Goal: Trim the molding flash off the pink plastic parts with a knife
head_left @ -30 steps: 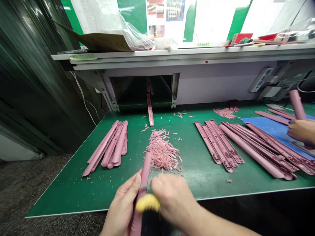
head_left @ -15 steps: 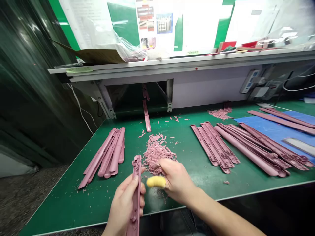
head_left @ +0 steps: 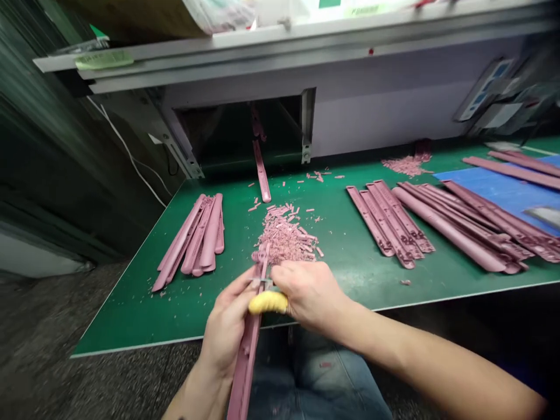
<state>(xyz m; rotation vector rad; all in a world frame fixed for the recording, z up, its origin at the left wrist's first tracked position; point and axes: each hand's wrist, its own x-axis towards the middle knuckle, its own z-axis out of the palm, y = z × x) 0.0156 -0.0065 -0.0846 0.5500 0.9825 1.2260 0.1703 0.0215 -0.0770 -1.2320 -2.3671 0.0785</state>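
Note:
My left hand is wrapped round a long pink plastic strip, its channelled, studded side facing up. The strip slants from the bottom edge of the view towards a heap of pink scraps. Closed beside it, my right hand has a yellow finger cover on one finger. A thin blade sticks out of that hand and lies across the strip near its far end; most of its grip is hidden by my fingers.
A bundle of pink strips lies on the green table at left. More strips lie at right, some on a blue sheet. A single strip points into an opening under the shelf.
My right hand has come from over the scraps to the strip, bringing the blade across it. The view has tilted downward, showing my legs.

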